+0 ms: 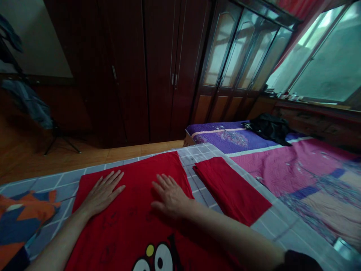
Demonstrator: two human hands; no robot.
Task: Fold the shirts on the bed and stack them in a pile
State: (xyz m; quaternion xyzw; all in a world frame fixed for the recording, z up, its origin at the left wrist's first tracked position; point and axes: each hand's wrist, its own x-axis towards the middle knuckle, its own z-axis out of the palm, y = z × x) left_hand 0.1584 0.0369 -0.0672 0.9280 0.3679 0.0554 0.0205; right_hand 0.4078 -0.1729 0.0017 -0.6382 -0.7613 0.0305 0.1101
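Observation:
A red cloth (135,195) with a printed cartoon face, its round white eyes near the bottom edge of the view, lies spread on a grey checked cover (208,150). My left hand (105,192) rests flat on the cloth's left part, fingers stretched out. Over its right part is my right hand (170,195), fingers spread and slightly blurred; I cannot tell whether it touches the fabric. Neither hand holds anything. To the right lies a folded red cloth (231,188), apart from the spread one.
An orange and blue cloth (28,214) lies at the left. Beyond the right edge is a bed with a purple and pink quilt (270,162) and a black bag-like item (267,128). Dark wardrobes (160,75) stand behind; a tripod stand (58,131) is at far left.

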